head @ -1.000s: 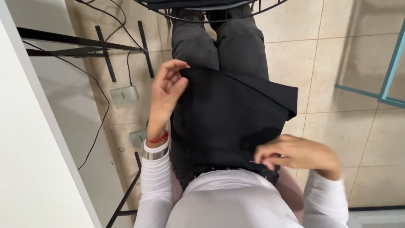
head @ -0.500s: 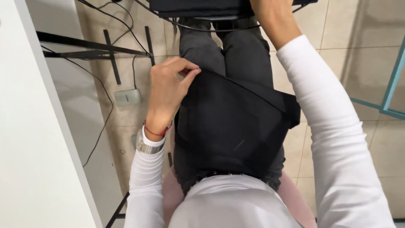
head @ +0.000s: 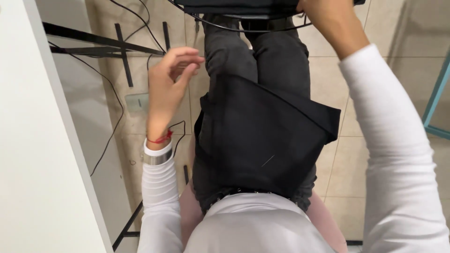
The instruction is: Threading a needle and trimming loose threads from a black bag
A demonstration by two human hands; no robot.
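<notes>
A black folded cloth (head: 267,136) lies across my lap, over dark grey trousers (head: 276,51). My left hand (head: 171,77) hovers just left of the cloth's upper corner, with its fingers loosely curled, apart and empty. A red string and a silver watch (head: 157,157) sit on that wrist. My right hand (head: 323,14) reaches to the top edge of the view, onto a dark thing (head: 234,7) held in a round black wire rim. Its fingers are cut off by the frame.
A white tabletop (head: 33,154) fills the left side, with black metal frame bars (head: 98,44) and cables (head: 115,122) beneath it. A floor socket plate (head: 137,100) sits on the beige tiles. A teal frame leg (head: 436,98) stands at the right. I sit on a pink seat (head: 328,225).
My left hand has let go of the cloth's corner and lifted off to the left. My right arm has swung up from my lap to the dark thing at the top.
</notes>
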